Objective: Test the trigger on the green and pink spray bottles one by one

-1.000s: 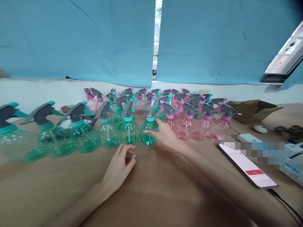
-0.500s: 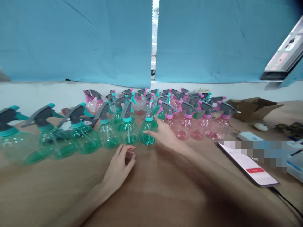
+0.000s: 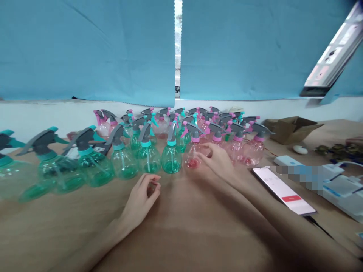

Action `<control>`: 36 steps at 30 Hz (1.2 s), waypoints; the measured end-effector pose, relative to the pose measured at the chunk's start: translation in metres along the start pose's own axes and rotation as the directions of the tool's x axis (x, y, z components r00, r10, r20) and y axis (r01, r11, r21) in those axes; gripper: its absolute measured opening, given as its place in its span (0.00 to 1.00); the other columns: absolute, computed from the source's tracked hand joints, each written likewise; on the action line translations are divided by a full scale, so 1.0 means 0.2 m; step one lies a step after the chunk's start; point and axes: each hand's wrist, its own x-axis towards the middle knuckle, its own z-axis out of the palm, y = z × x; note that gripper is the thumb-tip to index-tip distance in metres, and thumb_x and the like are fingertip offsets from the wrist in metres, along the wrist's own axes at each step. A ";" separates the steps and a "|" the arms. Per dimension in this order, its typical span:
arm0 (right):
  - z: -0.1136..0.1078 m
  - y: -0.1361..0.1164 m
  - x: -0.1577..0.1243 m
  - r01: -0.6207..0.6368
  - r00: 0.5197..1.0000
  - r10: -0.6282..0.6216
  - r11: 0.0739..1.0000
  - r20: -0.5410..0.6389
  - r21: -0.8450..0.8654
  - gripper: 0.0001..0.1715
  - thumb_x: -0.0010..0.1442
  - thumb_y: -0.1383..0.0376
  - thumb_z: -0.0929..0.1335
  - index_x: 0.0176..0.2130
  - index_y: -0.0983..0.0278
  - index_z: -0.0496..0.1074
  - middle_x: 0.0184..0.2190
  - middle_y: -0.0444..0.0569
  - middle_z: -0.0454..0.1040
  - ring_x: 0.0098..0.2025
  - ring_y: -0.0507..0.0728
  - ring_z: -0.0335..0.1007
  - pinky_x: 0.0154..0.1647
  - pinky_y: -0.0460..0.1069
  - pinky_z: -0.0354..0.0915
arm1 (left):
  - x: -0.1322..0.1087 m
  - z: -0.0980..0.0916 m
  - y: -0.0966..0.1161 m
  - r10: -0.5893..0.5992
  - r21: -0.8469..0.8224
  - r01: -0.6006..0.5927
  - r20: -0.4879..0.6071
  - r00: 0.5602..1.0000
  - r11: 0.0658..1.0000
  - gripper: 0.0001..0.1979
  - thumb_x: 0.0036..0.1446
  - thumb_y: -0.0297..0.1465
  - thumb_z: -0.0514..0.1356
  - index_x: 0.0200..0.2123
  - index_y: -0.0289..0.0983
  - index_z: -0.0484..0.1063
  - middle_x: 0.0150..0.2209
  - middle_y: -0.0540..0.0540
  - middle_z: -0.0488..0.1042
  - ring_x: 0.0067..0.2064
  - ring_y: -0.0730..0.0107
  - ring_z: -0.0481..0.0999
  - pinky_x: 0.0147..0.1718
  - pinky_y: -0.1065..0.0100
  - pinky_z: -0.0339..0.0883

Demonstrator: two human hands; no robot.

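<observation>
Pointing toward the table's [image 3: 184, 230] back edge, right hand [image 3: 220, 161] half-open at a pink spray bottle [image 3: 190, 161], grip unclear; left hand [image 3: 140, 198] loosely curled, free, near a green bottle [image 3: 149, 160].

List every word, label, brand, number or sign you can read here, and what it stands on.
None can be read.
Phone: marks on the screen and red button, too blurred.
White box beside it: partly hidden by pixel blocks, nothing legible.
Spray bottles: no readable lettering.
</observation>
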 end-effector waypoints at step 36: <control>-0.10 -0.25 -0.40 0.170 0.970 -0.133 0.970 0.206 -0.172 0.43 0.48 0.36 0.62 0.47 0.66 0.63 0.39 0.56 0.68 0.36 0.63 0.69 0.26 0.54 0.67 | 0.25 0.16 0.53 0.026 -0.237 -0.050 -0.103 0.994 0.970 0.22 0.51 0.31 0.59 0.50 0.37 0.60 0.50 0.40 0.68 0.51 0.54 0.69 0.50 0.49 0.62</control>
